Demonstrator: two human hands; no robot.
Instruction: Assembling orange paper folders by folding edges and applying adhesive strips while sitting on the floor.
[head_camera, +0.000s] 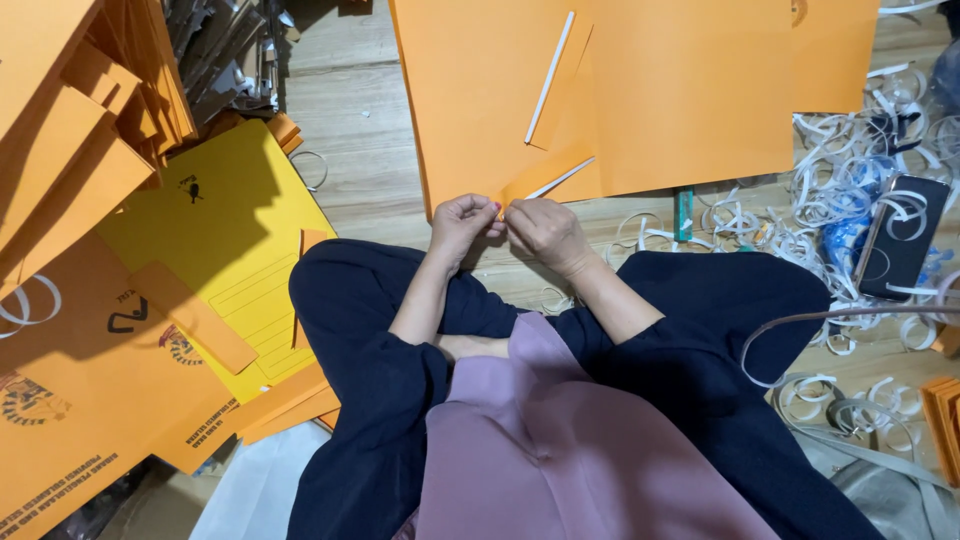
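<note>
I sit cross-legged on a wooden floor. My left hand (462, 220) and my right hand (543, 232) meet at the near corner of a large orange paper sheet (680, 100) lying in front of me. Both hands pinch a folded orange flap (545, 178) that has a white adhesive strip (562, 177) along its edge. Fingertips of both hands are closed on the flap's corner. A second white strip (550, 77) runs along another fold higher on the sheet.
Stacks of orange and yellow printed envelopes (215, 240) lie at the left. Curled white backing strips (850, 170) litter the floor at the right, around a dark phone (905, 235). A small green tube (684, 212) lies by the sheet's edge.
</note>
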